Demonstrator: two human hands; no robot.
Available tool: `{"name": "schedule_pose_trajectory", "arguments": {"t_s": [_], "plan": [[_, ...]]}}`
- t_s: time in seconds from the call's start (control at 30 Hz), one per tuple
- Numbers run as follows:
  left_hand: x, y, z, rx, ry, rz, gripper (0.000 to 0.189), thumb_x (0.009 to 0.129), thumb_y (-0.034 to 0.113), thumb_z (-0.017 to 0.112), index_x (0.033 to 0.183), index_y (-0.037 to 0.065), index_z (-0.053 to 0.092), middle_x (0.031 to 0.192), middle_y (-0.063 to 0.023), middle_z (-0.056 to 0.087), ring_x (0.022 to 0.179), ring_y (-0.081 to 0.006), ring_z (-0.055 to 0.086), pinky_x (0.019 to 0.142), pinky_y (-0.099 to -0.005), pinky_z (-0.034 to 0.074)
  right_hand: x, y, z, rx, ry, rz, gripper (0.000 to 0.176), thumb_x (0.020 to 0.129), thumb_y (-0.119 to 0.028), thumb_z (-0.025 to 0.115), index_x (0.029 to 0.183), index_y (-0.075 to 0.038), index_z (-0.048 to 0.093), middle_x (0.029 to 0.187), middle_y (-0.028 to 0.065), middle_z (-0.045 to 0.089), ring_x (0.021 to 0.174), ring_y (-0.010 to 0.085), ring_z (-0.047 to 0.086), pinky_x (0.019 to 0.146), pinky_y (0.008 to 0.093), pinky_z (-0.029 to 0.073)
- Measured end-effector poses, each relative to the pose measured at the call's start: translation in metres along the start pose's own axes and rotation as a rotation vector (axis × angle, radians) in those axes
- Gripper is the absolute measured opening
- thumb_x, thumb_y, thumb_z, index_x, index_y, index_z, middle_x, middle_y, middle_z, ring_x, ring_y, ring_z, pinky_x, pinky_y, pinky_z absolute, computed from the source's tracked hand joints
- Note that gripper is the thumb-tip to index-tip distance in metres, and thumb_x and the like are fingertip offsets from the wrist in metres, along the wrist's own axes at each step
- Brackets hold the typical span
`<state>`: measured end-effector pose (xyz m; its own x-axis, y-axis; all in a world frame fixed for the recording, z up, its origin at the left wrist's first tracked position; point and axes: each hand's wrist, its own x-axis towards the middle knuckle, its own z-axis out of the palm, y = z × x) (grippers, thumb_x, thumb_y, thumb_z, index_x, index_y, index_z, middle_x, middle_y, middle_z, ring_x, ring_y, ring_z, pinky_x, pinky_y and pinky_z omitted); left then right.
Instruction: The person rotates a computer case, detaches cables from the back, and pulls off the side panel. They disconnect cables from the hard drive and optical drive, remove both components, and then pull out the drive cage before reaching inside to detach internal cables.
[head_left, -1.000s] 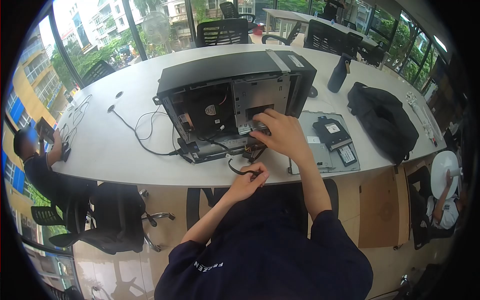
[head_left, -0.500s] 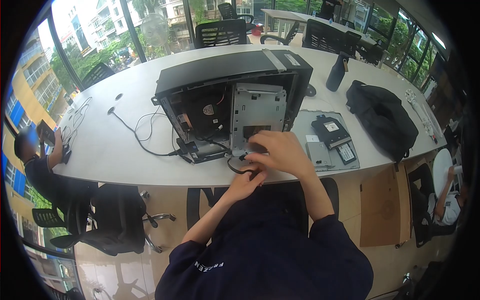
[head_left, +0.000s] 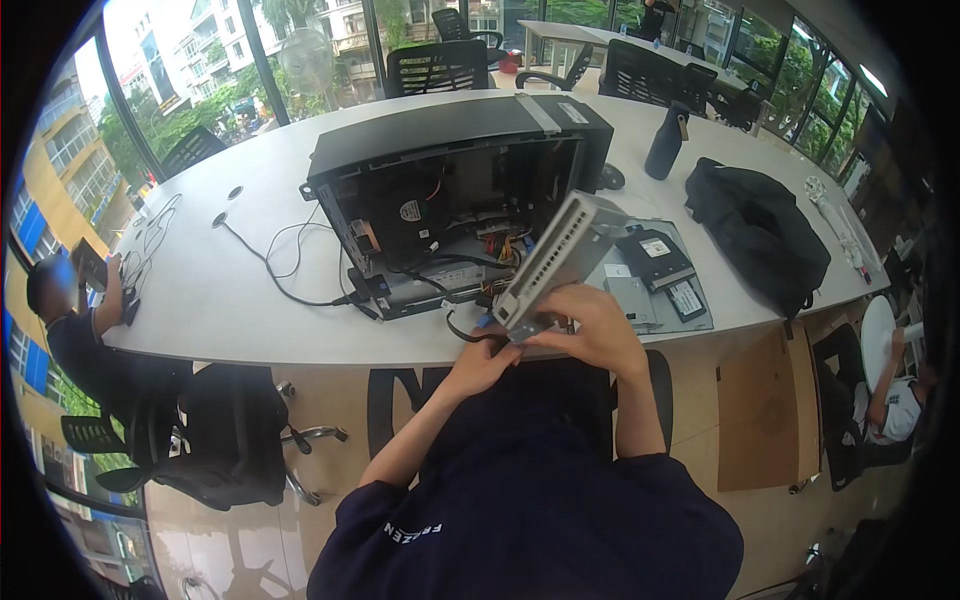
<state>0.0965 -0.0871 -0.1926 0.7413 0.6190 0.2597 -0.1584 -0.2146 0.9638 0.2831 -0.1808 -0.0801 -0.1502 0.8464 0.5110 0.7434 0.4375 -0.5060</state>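
Observation:
An opened black computer case (head_left: pixel 450 140) lies on the white table, its inside with a fan (head_left: pixel 409 211) and coloured wires (head_left: pixel 508 247) facing me. A grey metal bracket (head_left: pixel 556 262) is tilted up out of the case at its right front. My right hand (head_left: pixel 597 322) grips the lower end of this bracket, fingers wrapped round it. My left hand (head_left: pixel 484 366) is closed just left of it at the table's front edge, by a black cable (head_left: pixel 461 328) and a blue connector; what its fingers pinch is too small to tell.
Right of the case, a metal panel (head_left: pixel 690 243) carries a black drive (head_left: pixel 655 257) and small parts. Beyond are a dark bottle (head_left: pixel 665 145) and a black bag (head_left: pixel 752 230). A co-worker (head_left: pixel 75 325) sits at the left, another person (head_left: pixel 900 400) at the right.
The metal bracket has swung up and out to the right, showing the wires inside the case. My right hand has moved onto its lower end. The left hand has shifted slightly left.

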Motion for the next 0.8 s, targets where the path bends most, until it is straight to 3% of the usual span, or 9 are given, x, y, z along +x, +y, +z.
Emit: {"name": "schedule_pose_trajectory", "arguments": {"t_s": [0.1, 0.2, 0.33, 0.4, 0.43, 0.57, 0.73, 0.8], "plan": [[0.002, 0.003, 0.002, 0.052, -0.023, 0.014, 0.019, 0.098, 0.019, 0.059, 0.090, 0.002, 0.059, 0.073, -0.0022, 0.056, 0.069, -0.0107, 0.054, 0.064, -0.0264, 0.044, -0.023, 0.006, -0.020, 0.005, 0.081, -0.056, 0.034, 0.074, -0.023, 0.084, 0.099, -0.004, 0.070, 0.091, 0.0103, 0.068, 0.078, 0.0262, 0.062, 0.067, 0.0353, 0.049], [0.003, 0.007, 0.005, -0.014, -0.014, 0.014, 0.019, 0.097, 0.017, 0.058, 0.086, 0.001, 0.058, 0.070, -0.0028, 0.057, 0.067, -0.0095, 0.055, 0.063, -0.0261, 0.043, -0.046, 0.009, -0.048, -0.028, 0.208, 0.141, 0.038, 0.072, -0.022, 0.086, 0.097, 0.000, 0.067, 0.084, 0.0073, 0.063, 0.069, 0.0187, 0.053, 0.064, 0.0302, 0.045], [0.005, 0.009, 0.006, -0.005, -0.033, -0.008, 0.020, 0.097, 0.017, 0.058, 0.084, 0.001, 0.057, 0.070, -0.0023, 0.056, 0.067, -0.0090, 0.054, 0.062, -0.0258, 0.042, -0.065, 0.038, -0.082, -0.148, 0.294, 0.308, 0.038, 0.073, -0.020, 0.084, 0.099, 0.001, 0.066, 0.081, 0.0047, 0.062, 0.068, 0.0140, 0.052, 0.062, 0.0281, 0.043], [0.005, 0.012, 0.005, 0.021, -0.034, -0.009, 0.020, 0.098, 0.016, 0.058, 0.084, 0.001, 0.057, 0.070, -0.0022, 0.056, 0.067, -0.0093, 0.054, 0.063, -0.0260, 0.042, -0.069, 0.054, -0.097, 0.014, 0.345, 0.541, 0.035, 0.078, -0.022, 0.082, 0.099, 0.002, 0.066, 0.077, 0.0021, 0.061, 0.066, 0.0096, 0.050, 0.061, 0.0261, 0.041], [0.006, 0.012, 0.006, 0.018, -0.043, -0.011, 0.020, 0.098, 0.016, 0.058, 0.084, 0.001, 0.057, 0.070, -0.0022, 0.056, 0.067, -0.0093, 0.054, 0.063, -0.0260, 0.042, -0.069, 0.059, -0.104, 0.011, 0.350, 0.549, 0.035, 0.078, -0.022, 0.082, 0.099, 0.002, 0.066, 0.077, 0.0021, 0.061, 0.066, 0.0096, 0.050, 0.061, 0.0261, 0.041], [0.008, 0.011, 0.006, 0.029, -0.042, -0.024, 0.021, 0.098, 0.016, 0.058, 0.084, 0.001, 0.056, 0.070, -0.0024, 0.056, 0.066, -0.0097, 0.054, 0.063, -0.0262, 0.042, -0.067, 0.079, -0.125, 0.049, 0.291, 0.592, 0.032, 0.084, -0.025, 0.077, 0.097, 0.002, 0.067, 0.074, 0.0010, 0.061, 0.065, 0.0079, 0.050, 0.060, 0.0258, 0.040], [0.011, 0.014, 0.006, 0.050, -0.054, -0.036, 0.021, 0.098, 0.017, 0.057, 0.083, 0.001, 0.056, 0.070, -0.0025, 0.057, 0.066, -0.0094, 0.054, 0.062, -0.0256, 0.042, -0.052, 0.108, -0.143, -0.065, -0.072, 0.603, 0.033, 0.086, -0.028, 0.074, 0.095, 0.003, 0.068, 0.076, 0.0042, 0.064, 0.068, 0.0098, 0.055, 0.064, 0.0266, 0.045], [0.011, 0.013, 0.005, 0.038, -0.053, -0.051, 0.020, 0.098, 0.016, 0.057, 0.084, 0.001, 0.057, 0.069, -0.0024, 0.056, 0.066, -0.0091, 0.054, 0.062, -0.0252, 0.041, -0.041, 0.117, -0.147, -0.015, -0.095, 0.628, 0.033, 0.086, -0.029, 0.073, 0.096, 0.003, 0.070, 0.077, 0.0055, 0.066, 0.069, 0.0109, 0.057, 0.066, 0.0269, 0.046]]}}
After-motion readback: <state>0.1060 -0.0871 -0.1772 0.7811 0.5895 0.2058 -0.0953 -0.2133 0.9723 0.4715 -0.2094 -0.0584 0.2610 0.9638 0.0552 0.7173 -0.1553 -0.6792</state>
